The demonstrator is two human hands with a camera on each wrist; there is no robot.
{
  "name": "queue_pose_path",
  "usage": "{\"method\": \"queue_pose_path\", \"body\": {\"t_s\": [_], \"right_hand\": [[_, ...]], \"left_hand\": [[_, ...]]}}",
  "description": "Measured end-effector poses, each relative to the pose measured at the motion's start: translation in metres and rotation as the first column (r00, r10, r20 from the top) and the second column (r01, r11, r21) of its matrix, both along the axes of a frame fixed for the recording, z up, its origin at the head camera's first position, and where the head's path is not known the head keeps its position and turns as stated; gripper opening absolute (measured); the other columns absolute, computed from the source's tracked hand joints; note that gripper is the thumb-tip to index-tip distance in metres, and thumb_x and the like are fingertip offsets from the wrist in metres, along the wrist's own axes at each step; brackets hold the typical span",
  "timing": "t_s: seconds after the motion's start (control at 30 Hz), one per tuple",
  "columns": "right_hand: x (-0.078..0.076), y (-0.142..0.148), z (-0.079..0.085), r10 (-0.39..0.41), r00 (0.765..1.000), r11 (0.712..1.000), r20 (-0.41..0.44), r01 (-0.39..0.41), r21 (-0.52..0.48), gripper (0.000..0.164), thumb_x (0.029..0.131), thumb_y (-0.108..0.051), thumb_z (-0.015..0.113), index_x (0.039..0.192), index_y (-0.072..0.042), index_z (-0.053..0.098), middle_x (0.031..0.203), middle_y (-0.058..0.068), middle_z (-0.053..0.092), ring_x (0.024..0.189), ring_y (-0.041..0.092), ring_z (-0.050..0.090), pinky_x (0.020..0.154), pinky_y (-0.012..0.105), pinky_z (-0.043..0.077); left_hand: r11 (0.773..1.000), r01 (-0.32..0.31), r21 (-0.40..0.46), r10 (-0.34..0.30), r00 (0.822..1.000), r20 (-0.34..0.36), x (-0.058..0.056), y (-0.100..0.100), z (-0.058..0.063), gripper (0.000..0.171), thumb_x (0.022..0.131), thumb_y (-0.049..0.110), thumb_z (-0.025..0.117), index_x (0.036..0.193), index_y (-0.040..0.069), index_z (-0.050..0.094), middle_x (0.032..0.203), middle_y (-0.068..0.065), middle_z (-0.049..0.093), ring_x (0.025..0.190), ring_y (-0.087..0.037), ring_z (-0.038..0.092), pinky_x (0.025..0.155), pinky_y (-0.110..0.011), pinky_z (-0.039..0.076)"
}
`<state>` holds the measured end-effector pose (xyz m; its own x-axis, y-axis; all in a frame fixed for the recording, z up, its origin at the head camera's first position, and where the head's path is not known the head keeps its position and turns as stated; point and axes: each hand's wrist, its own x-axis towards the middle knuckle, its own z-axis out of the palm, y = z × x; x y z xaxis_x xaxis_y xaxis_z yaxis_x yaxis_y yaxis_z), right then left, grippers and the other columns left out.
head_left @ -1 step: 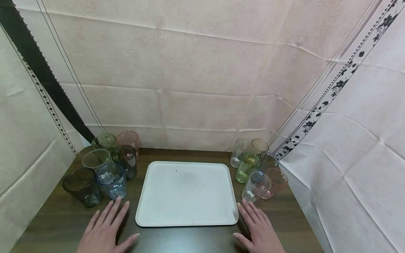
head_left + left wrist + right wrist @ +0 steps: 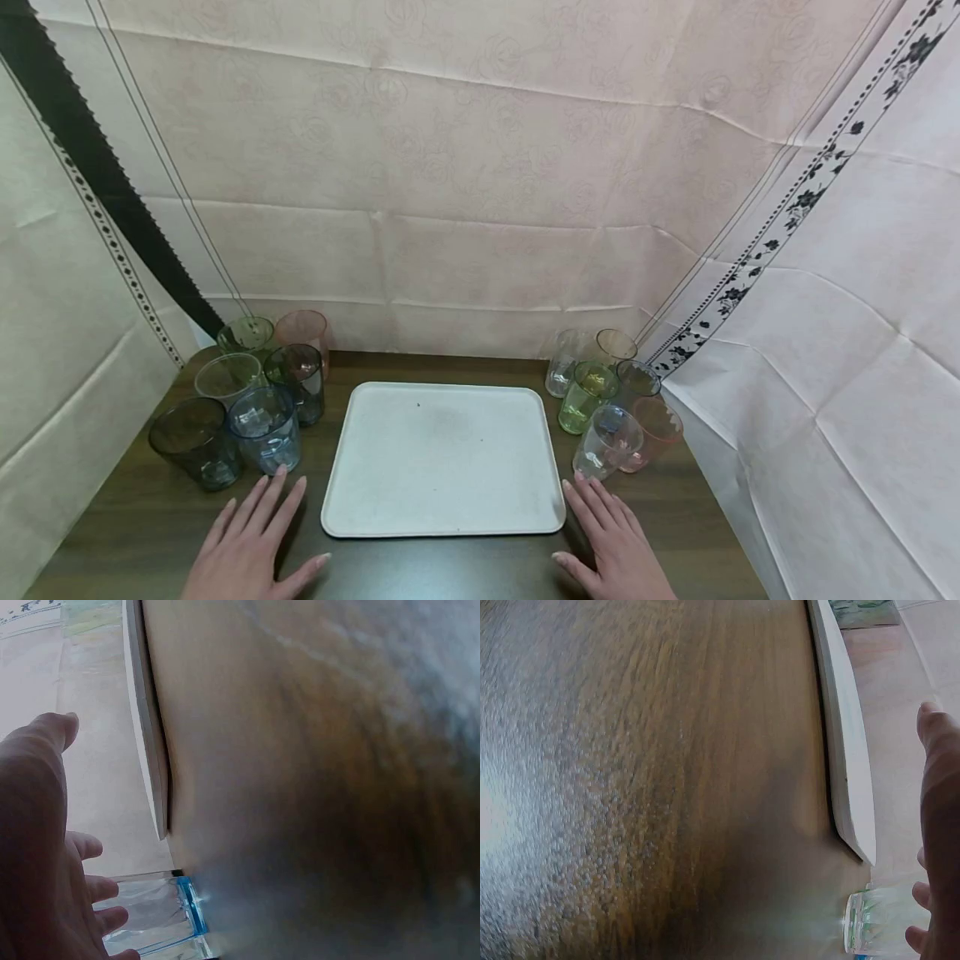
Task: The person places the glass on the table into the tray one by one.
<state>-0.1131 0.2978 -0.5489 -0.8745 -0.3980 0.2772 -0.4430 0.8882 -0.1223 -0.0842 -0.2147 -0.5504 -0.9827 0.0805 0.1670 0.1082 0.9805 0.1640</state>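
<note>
My left hand (image 2: 243,550) is at the front left, fingers spread, holding nothing. Its fingertips overlap the base of a blue glass (image 2: 266,437) in the head view; whether they touch, I cannot tell. At the front right my right hand (image 2: 615,542) is likewise empty, nearest to a clear glass (image 2: 603,446). Between the hands lies a white rectangular tray (image 2: 446,458) with nothing on it. The left wrist view shows the left hand (image 2: 37,810) apart from the table, near the blue glass (image 2: 150,911). The right wrist view has the right hand (image 2: 945,802) beside the tray edge (image 2: 849,742).
Left of the tray stand several more glasses, among them dark grey (image 2: 198,450), smoky (image 2: 300,383), green (image 2: 246,333) and pink (image 2: 303,329). On the right are green (image 2: 588,396), pink (image 2: 656,429) and other glasses. Patterned cloth (image 2: 465,208) encloses the wooden table (image 2: 435,571).
</note>
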Motion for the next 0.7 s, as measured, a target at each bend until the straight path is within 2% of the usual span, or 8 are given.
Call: {"method": "queue_pose_path", "body": {"t_s": [0.3, 0.5, 0.6, 0.7], "right_hand": [[0.0016, 0.0025, 0.0011, 0.008, 1.0, 1.0, -0.018, -0.008, 0.014, 0.091, 0.087, -0.064, 0.068, 0.161, -0.031, 0.026, 0.166, -0.008, 0.022, 0.149, 0.024, 0.029, 0.109, 0.051, 0.029], [0.0024, 0.0024, 0.0011, 0.01, 1.0, 1.0, -0.022, -0.01, 0.018, 0.091, 0.087, -0.066, 0.067, 0.161, -0.031, 0.027, 0.165, -0.004, 0.027, 0.148, 0.025, 0.032, 0.106, 0.053, 0.034], [0.0031, 0.0015, 0.0005, 0.019, 1.0, 1.0, -0.023, -0.019, 0.021, 0.091, 0.087, -0.066, 0.066, 0.161, -0.03, 0.027, 0.164, 0.0, 0.031, 0.147, 0.025, 0.033, 0.105, 0.053, 0.037], [0.0041, 0.0008, 0.0014, 0.025, 0.999, 1.0, -0.022, -0.024, 0.012, 0.092, 0.087, -0.066, 0.067, 0.161, -0.03, 0.026, 0.163, 0.001, 0.032, 0.147, 0.025, 0.033, 0.103, 0.055, 0.04]], "left_hand": [[1.0, -0.01, -0.011, 0.01, 1.0, 0.024, -0.0004, 0.0019, 0.0007, 0.112, 0.072, 0.095, 0.047, 0.152, 0.016, 0.046, 0.156, -0.018, 0.038, 0.14, -0.043, 0.035, 0.109, -0.067, 0.023], [1.0, -0.014, -0.018, 0.015, 1.0, 0.02, 0.0003, -0.001, 0.0006, 0.112, 0.073, 0.095, 0.046, 0.152, 0.016, 0.046, 0.156, -0.019, 0.038, 0.139, -0.044, 0.036, 0.108, -0.069, 0.024], [1.0, -0.022, -0.004, 0.022, 1.0, 0.022, 0.0002, -0.0032, 0.0019, 0.11, 0.074, 0.094, 0.046, 0.151, 0.015, 0.047, 0.155, -0.02, 0.04, 0.137, -0.045, 0.039, 0.106, -0.072, 0.027], [0.998, -0.025, 0.06, 0.026, 1.0, -0.002, 0.0006, -0.0072, 0.0058, 0.103, 0.079, 0.088, 0.051, 0.147, 0.011, 0.05, 0.15, -0.022, 0.044, 0.131, -0.047, 0.044, 0.098, -0.074, 0.035]]}}
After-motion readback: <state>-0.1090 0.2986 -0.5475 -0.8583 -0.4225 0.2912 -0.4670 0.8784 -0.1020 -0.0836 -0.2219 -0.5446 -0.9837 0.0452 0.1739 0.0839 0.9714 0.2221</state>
